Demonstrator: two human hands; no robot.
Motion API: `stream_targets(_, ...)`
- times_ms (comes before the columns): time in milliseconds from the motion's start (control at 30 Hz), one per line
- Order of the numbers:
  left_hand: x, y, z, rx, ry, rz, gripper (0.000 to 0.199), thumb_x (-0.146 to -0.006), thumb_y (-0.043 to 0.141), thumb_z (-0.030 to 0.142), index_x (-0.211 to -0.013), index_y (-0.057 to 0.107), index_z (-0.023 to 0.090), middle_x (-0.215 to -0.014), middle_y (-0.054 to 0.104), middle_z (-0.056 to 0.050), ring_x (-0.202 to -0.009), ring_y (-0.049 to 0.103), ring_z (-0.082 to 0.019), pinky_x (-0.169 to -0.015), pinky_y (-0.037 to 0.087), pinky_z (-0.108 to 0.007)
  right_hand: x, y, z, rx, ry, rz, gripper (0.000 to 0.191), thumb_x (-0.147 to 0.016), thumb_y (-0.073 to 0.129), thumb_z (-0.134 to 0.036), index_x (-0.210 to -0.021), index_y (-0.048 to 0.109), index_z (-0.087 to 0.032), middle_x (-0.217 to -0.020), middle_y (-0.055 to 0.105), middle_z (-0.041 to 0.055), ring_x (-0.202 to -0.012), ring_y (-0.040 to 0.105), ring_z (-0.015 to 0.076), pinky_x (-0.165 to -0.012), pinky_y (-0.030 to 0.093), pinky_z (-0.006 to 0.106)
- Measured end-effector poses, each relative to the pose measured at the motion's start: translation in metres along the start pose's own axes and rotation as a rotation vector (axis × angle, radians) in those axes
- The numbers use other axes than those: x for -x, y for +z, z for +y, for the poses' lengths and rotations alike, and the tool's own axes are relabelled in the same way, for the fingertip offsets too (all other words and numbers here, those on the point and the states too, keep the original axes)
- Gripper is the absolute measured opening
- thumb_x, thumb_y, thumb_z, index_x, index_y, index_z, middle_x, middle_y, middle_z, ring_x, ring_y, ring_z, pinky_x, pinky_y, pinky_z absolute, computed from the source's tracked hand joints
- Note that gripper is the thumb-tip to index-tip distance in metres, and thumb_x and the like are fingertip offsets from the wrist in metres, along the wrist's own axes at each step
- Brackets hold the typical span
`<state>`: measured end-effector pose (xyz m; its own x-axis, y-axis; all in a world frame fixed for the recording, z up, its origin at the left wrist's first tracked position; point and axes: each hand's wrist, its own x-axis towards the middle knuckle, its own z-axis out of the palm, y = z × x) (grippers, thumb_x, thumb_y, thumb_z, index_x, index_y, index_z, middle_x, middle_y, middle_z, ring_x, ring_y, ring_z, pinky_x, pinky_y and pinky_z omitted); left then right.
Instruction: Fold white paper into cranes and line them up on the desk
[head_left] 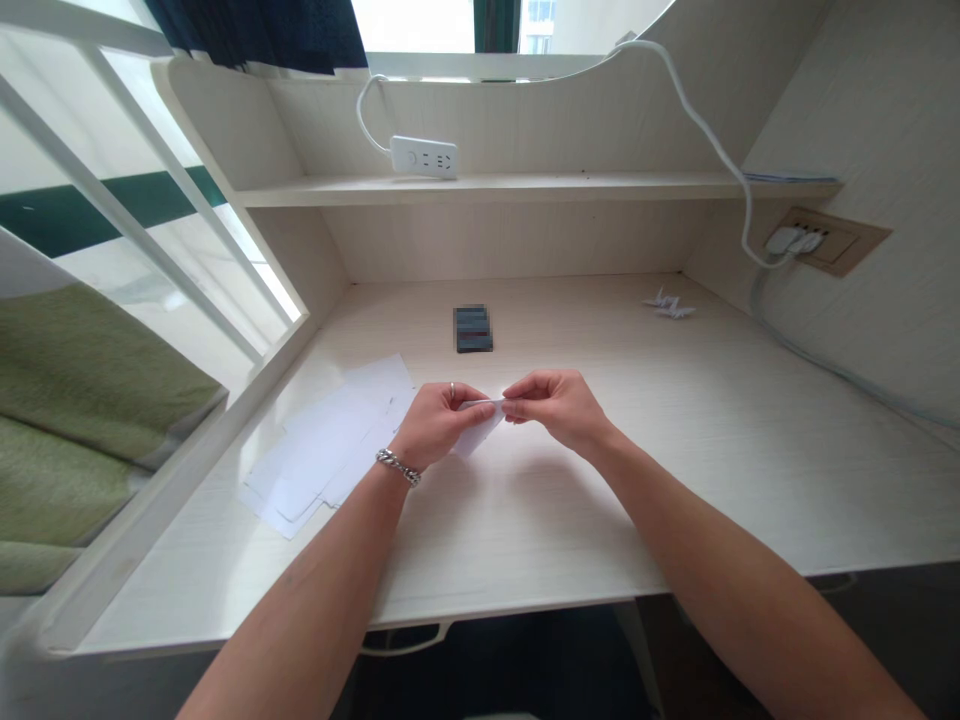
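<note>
A small piece of folded white paper [477,432] is held up above the desk between both hands. My left hand [441,422], with a ring and a chain bracelet, pinches it between thumb and fingers from the left. On the other side, the fingertips of my right hand [553,405] close on the paper's right corner. The hands nearly meet at its upper edge. White sheets [330,440] lie overlapping on the desk, left of my left hand.
A dark pixelated object [473,329] lies behind the hands on the desk [720,470]. Folded white paper shapes [670,304] sit at the back right. A power strip [424,158] rests on the shelf [525,187]; a white cable [709,130] hangs down to a wall socket [836,241].
</note>
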<state>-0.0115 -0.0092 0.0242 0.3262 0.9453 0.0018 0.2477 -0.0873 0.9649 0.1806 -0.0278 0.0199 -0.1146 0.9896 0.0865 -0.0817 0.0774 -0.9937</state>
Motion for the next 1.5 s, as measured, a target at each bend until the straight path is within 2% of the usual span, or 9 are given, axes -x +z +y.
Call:
stream_targets(333,0.001,-0.002,0.004,0.02,-0.002,-0.008,0.034,-0.065,0.077,0.042,-0.079,0.073,0.011,-0.065,0.069,-0.006,-0.057,0.058,-0.014,-0.05,0.042,-0.025,0.0,-0.002,-0.005,-0.052,0.024,-0.014,0.037,-0.051,0.089,-0.034,-0.077,0.073,-0.013,-0.067,0.072,0.0051,-0.064,0.069,0.0184,-0.068,0.057,0.034)
stream_targets(400,0.001,-0.002,0.004,0.04,-0.013,-0.008,0.035,-0.065,0.078,0.042,-0.079,0.072,0.011,-0.065,0.069,-0.006,-0.057,0.059,-0.015,-0.05,0.043,-0.025,0.0,-0.004,-0.008,-0.072,0.044,-0.024,0.036,-0.054,0.087,-0.035,-0.079,0.073,-0.013,-0.071,0.073,0.0063,-0.066,0.07,0.0186,-0.069,0.058,0.034)
stream_targets(567,0.002,-0.004,0.004,0.065,-0.058,0.007,0.036,-0.063,0.079,0.042,-0.08,0.072,0.011,-0.065,0.068,-0.006,-0.058,0.06,-0.016,-0.05,0.043,-0.026,0.001,-0.009,-0.012,-0.076,0.021,0.042,0.034,-0.063,0.082,-0.039,-0.085,0.073,-0.014,-0.085,0.076,0.0095,-0.071,0.072,0.0191,-0.072,0.059,0.035)
stream_targets(733,0.0,-0.003,0.003,0.035,-0.054,-0.01,0.035,-0.064,0.078,0.041,-0.08,0.072,0.011,-0.064,0.068,-0.005,-0.057,0.058,-0.015,-0.05,0.042,-0.025,0.0,-0.006,-0.002,0.063,-0.04,-0.037,0.03,-0.068,0.08,-0.036,-0.085,0.073,-0.013,-0.074,0.073,0.0069,-0.07,0.071,0.0189,-0.07,0.058,0.034)
stream_targets(933,0.0,-0.002,0.002,0.021,-0.056,-0.02,0.032,-0.064,0.077,0.04,-0.078,0.073,0.011,-0.063,0.068,-0.005,-0.057,0.058,-0.014,-0.05,0.042,-0.025,-0.002,-0.006,0.004,0.119,-0.094,-0.051,0.022,-0.072,0.076,-0.032,-0.084,0.071,-0.014,-0.069,0.07,0.0035,-0.066,0.07,0.0182,-0.068,0.058,0.034)
stream_targets(1033,0.0,-0.001,0.002,-0.024,-0.043,-0.009,0.032,-0.063,0.078,0.041,-0.078,0.074,0.012,-0.065,0.068,-0.004,-0.058,0.057,-0.014,-0.051,0.041,-0.024,-0.001,-0.005,0.004,0.177,-0.078,-0.08,0.025,-0.074,0.074,-0.032,-0.093,0.071,-0.015,-0.072,0.071,0.0043,-0.069,0.07,0.0183,-0.07,0.057,0.034)
stream_targets(1133,0.0,-0.001,0.001,-0.087,-0.024,-0.013,0.032,-0.064,0.077,0.042,-0.078,0.075,0.013,-0.065,0.068,-0.004,-0.058,0.057,-0.014,-0.052,0.041,-0.024,0.0,-0.003,0.004,0.221,-0.056,-0.131,0.025,-0.075,0.074,-0.035,-0.088,0.073,-0.014,-0.07,0.07,0.0048,-0.066,0.067,0.0169,-0.066,0.055,0.032)
stream_targets(1333,0.0,0.0,0.001,-0.122,0.011,-0.028,0.035,-0.067,0.076,0.043,-0.086,0.077,0.014,-0.072,0.072,-0.005,-0.062,0.06,-0.015,-0.054,0.043,-0.024,-0.002,-0.003,0.005,0.191,-0.03,-0.113,0.025,-0.073,0.075,-0.036,-0.082,0.074,-0.013,-0.062,0.067,0.0038,-0.059,0.064,0.0148,-0.059,0.052,0.029)
stream_targets(1500,0.0,0.0,0.003,-0.196,0.042,-0.03,0.033,-0.068,0.075,0.044,-0.084,0.077,0.015,-0.072,0.072,-0.005,-0.063,0.061,-0.016,-0.054,0.042,-0.024,0.0,-0.002,0.005,0.164,0.011,-0.119,0.027,-0.072,0.075,-0.037,-0.085,0.076,-0.013,-0.067,0.069,0.0048,-0.06,0.063,0.0141,-0.06,0.053,0.029)
